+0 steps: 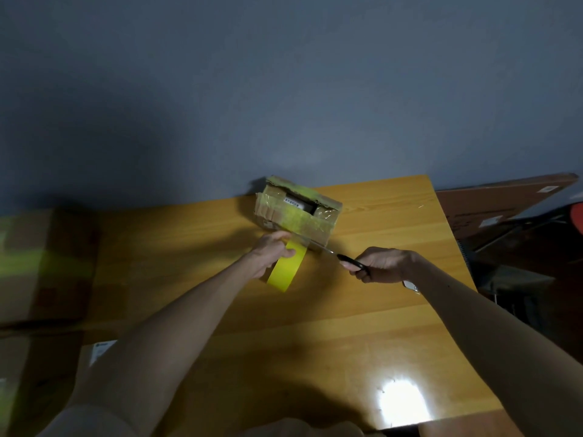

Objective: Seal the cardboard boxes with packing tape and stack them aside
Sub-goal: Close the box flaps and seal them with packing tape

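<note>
A small cardboard box [299, 217] sits near the far edge of a wooden table [315, 326], close to a blue-grey wall [284, 89], banded with yellowish tape and gaping at the top. Just in front of it, the left hand [273, 252] curls around a roll of yellow packing tape [285, 271]. The right hand [383, 264] grips black-handled scissors [347, 260], whose blades reach the gap between roll and box. Larger taped cardboard boxes [44, 263] stand stacked at the table's left
</note>
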